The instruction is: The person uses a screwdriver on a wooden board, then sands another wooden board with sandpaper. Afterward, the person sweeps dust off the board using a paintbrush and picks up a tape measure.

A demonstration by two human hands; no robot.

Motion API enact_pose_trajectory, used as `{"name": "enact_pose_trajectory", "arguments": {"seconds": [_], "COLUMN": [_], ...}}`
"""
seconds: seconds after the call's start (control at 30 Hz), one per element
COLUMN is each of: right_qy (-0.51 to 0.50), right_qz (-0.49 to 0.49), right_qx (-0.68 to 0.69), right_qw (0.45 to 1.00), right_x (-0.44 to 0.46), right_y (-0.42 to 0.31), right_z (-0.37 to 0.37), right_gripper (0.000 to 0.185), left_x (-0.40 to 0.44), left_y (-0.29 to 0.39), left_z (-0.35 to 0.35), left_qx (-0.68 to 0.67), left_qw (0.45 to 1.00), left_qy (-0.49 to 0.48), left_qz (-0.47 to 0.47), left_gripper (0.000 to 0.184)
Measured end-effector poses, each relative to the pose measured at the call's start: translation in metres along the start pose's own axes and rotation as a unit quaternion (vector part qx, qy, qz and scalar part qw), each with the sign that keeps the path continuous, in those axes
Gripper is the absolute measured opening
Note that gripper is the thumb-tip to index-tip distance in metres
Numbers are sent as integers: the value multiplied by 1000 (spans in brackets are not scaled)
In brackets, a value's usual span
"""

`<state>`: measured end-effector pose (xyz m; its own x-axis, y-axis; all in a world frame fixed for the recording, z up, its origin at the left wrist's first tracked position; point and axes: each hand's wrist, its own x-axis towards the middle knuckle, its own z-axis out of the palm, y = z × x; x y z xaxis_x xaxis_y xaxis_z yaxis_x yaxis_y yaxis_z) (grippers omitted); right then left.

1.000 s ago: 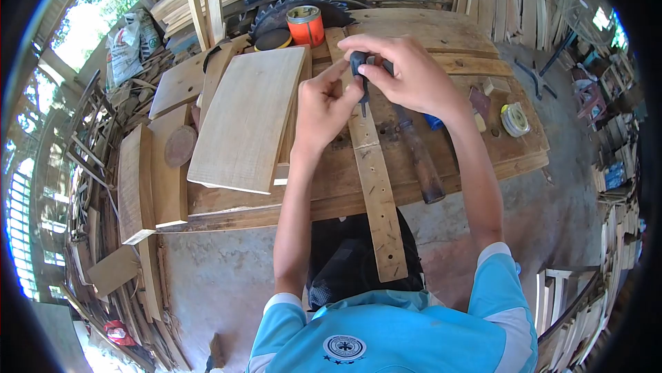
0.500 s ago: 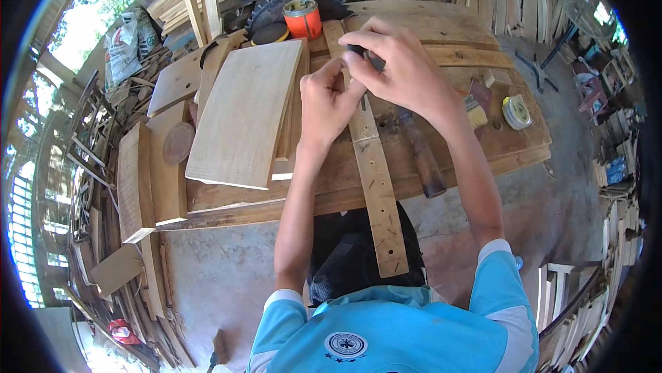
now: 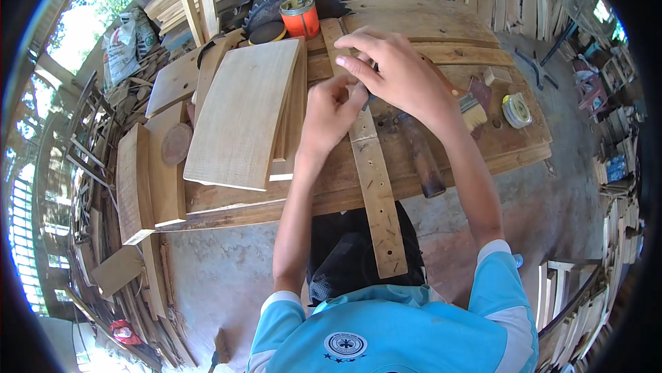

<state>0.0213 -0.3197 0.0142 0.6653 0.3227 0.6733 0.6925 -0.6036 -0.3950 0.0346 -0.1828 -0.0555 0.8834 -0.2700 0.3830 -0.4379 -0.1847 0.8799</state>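
My left hand (image 3: 329, 111) is closed, thumb and fingertips pinched together over a long wooden strip (image 3: 376, 194). Just above it, my right hand (image 3: 400, 73) curls its fingers around a small dark-handled tool, mostly hidden by both hands. A dark bit of it shows beside my left thumb. The strip lies across the bench and juts out past its front edge. Several small screws or nails and holes run along the strip. To the right of it rests a hammer-like tool with a worn wooden handle (image 3: 422, 156), its head partly covered by my right arm.
On the workbench (image 3: 227, 200), pale boards (image 3: 241, 118) lean at left. A red-orange can (image 3: 300, 18) stands before a large saw blade (image 3: 265, 7). A paintbrush (image 3: 473, 114), a small wood block (image 3: 497, 76) and a round tape roll (image 3: 516, 110) lie at right. Stacked timber surrounds the bench.
My right hand has turned and shifted slightly right and down, its fingers straighter, so less of the dark handle shows. My left hand has moved slightly down, still pinched.
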Motion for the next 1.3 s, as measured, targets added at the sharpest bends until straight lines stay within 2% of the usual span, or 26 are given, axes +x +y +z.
{"name": "enact_pose_trajectory", "arguments": {"seconds": [0.03, 0.1, 0.13, 0.2, 0.23, 0.3, 0.33, 0.4, 0.5, 0.63, 0.7, 0.73, 0.8, 0.87, 0.9, 0.93, 0.97, 1.0, 1.07, 1.1, 1.17, 1.2, 1.3], "right_qy": [-1, -6, -6, -65, -64, -61, -59, -42, -63, -34, 30, 30, 107, 155, 183, 213, 214, 239, 266, 268, 257, 266, 296], "right_qz": [3, 11, 11, 95, 93, 101, 99, 77, 101, 81, 110, 111, 79, 63, 66, 85, 85, 101, 125, 134, 183, 210, 239], "right_qx": [-53, -157, -157, -181, -182, -64, -65, 40, 73, 142, 264, 264, 339, 366, 381, 376, 376, 344, 294, 278, 289, 304, 345], "right_qw": [999, 988, 988, 977, 977, 991, 991, 995, 990, 986, 958, 958, 931, 916, 904, 898, 898, 902, 909, 913, 904, 890, 858], "right_x": [0, -2, -2, 1, 1, -2, -3, -7, -10, -14, -18, -18, -19, -23, -25, -29, -37, -47, -69, -82, -109, -121, -153], "right_y": [0, -2, -5, -9, -8, -4, -4, -5, -6, -1, -7, -10, -16, -15, -16, -19, -16, -11, -4, -3, -11, -15, -18], "right_z": [-1, -1, -2, -8, -8, -8, -9, -10, -13, -12, -16, -20, -31, -45, -52, -60, -63, -66, -63, -59, -54, -52, -43], "right_gripper": [23, 24, 24, 33, 33, 42, 42, 46, 49, 50, 50, 50, 51, 52, 51, 50, 50, 48, 46, 45, 42, 42, 42], "left_x": [-4, -8, -9, -12, -14, -17, -18, -19, -20, -23, -27, -31, -43, -57, -66, -76, -83, -87, -88, -82, -68, -53, 15], "left_y": [1, 2, 3, 3, 2, -2, -4, -6, -8, -11, -2, 9, 27, 40, 45, 49, 52, 53, 55, 60, 77, 82, 82], "left_z": [1, -3, -4, -3, -1, 3, 5, 9, 12, 18, 18, 16, 12, 5, 1, -3, -8, -18, -43, -48, -58, -67, -72], "left_qx": [-15, 5, 45, 85, 117, 151, 162, 172, 188, 212, 227, 193, 159, 73, 74, -91, -251, -249, -419, -415, -325, -259, -143], "left_qw": [999, 999, 998, 995, 992, 987, 986, 985, 982, 976, 972, 979, 986, 994, 994, 982, 917, 918, 766, 769, 783, 819, 893], "left_qy": [-25, -26, -26, -26, -41, -54, -40, -28, -16, 29, 34, 28, 20, -69, -69, -98, -122, -123, -217, -216, -178, -230, -188], "left_qz": [-41, -40, -41, -38, -25, -10, -5, -2, -20, 28, 40, 50, 53, 32, 30, -132, -285, -283, -437, -436, -500, -458, -383], "left_gripper": [19, 22, 23, 24, 23, 22, 22, 21, 19, 20, 19, 17, 16, 18, 18, 19, 20, 20, 22, 22, 23, 19, 13]}}
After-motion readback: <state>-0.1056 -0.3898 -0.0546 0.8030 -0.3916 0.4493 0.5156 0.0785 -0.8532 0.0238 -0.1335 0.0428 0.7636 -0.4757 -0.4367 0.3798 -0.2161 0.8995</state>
